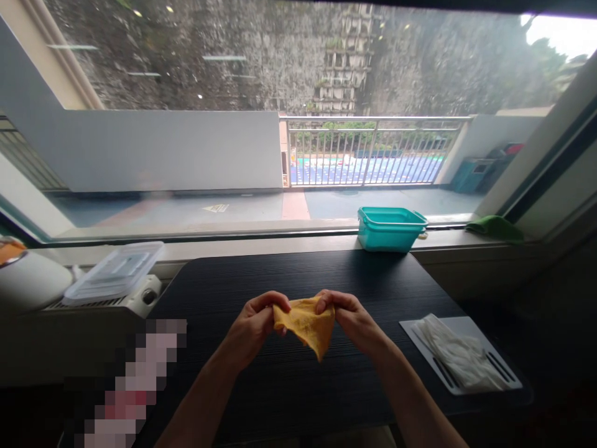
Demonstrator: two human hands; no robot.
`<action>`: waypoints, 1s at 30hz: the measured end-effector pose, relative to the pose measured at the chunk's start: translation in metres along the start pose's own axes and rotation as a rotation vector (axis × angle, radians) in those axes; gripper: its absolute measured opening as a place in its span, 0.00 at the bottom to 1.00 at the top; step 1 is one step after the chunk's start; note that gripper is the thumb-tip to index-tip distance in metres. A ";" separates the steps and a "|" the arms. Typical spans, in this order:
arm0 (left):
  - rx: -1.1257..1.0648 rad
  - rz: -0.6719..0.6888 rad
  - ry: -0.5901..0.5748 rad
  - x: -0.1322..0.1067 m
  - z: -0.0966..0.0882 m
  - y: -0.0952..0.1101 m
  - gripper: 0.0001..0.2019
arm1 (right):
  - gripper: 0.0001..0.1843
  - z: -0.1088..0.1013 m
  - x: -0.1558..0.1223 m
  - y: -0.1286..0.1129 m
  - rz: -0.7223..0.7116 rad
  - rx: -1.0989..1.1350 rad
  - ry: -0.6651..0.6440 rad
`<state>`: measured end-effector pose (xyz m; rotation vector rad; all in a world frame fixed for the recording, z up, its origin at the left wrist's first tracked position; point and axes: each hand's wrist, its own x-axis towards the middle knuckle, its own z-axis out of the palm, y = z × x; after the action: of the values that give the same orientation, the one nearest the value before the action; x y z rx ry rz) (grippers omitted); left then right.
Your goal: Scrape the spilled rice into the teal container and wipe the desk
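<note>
A small yellow cloth [308, 325] hangs between both hands above the black table [289, 386]. My left hand [254, 326] pinches its left upper corner with closed fingers. My right hand [352, 317] grips the right upper corner the same way. The cloth's lower point droops toward the table, just above its surface.
A teal plastic tub [389, 228] stands on the window sill behind the table. A green cloth [497, 227] lies on the sill to the right. A white tray with white wrapped items [459, 358] sits on the table's right side. A clear lidded box [114, 274] rests on a white appliance at left.
</note>
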<state>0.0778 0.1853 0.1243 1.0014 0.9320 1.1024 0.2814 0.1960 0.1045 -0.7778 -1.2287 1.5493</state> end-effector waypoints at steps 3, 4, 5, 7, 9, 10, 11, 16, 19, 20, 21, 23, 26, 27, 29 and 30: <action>0.135 0.044 -0.117 -0.002 -0.005 0.006 0.10 | 0.07 -0.006 0.001 -0.003 0.045 0.076 0.016; 0.171 0.064 -0.124 -0.002 -0.005 0.007 0.11 | 0.10 -0.006 0.001 -0.003 0.073 0.136 0.014; 0.200 0.082 -0.120 -0.001 -0.004 0.007 0.10 | 0.14 -0.005 0.001 -0.002 0.102 0.197 0.013; 0.239 0.107 -0.101 0.000 0.000 0.004 0.08 | 0.20 -0.001 0.001 0.002 0.161 0.268 0.013; 0.254 0.119 -0.081 0.004 0.005 0.000 0.09 | 0.26 0.006 -0.001 0.006 0.226 0.260 -0.004; 0.258 0.124 -0.066 0.006 0.007 -0.002 0.10 | 0.28 0.008 -0.002 0.008 0.261 0.236 -0.027; 0.260 0.132 -0.048 0.007 0.009 -0.004 0.12 | 0.26 0.008 -0.003 0.008 0.291 0.207 -0.046; 0.387 0.201 0.126 -0.002 -0.001 -0.012 0.18 | 0.20 -0.063 0.000 -0.020 0.108 -0.175 0.337; 0.586 0.282 0.222 -0.020 -0.016 -0.019 0.15 | 0.20 -0.145 0.002 -0.055 -0.100 -0.647 0.774; 0.649 0.317 0.225 -0.025 -0.021 -0.022 0.14 | 0.19 -0.168 0.002 -0.064 -0.117 -0.744 0.848; 0.698 0.368 0.224 -0.030 -0.024 -0.025 0.12 | 0.16 -0.184 0.001 -0.068 -0.110 -0.817 0.884; 0.776 0.453 0.224 -0.035 -0.027 -0.030 0.10 | 0.11 -0.196 0.001 -0.064 -0.061 -0.937 0.856; 0.922 0.538 0.244 -0.032 -0.032 -0.035 0.10 | 0.06 -0.174 0.000 -0.032 0.036 -1.098 0.648; 0.992 0.571 0.254 -0.029 -0.035 -0.037 0.11 | 0.07 -0.165 -0.001 -0.021 0.058 -1.136 0.551; 1.139 0.664 0.258 -0.024 -0.047 -0.042 0.14 | 0.11 -0.155 -0.005 -0.008 0.087 -1.200 0.384; 1.206 0.717 0.242 -0.022 -0.054 -0.044 0.15 | 0.13 -0.157 -0.008 -0.007 0.103 -1.233 0.338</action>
<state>0.0338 0.1658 0.0691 2.3533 1.5444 1.2236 0.4271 0.2407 0.0659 -1.7948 -1.8434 0.5242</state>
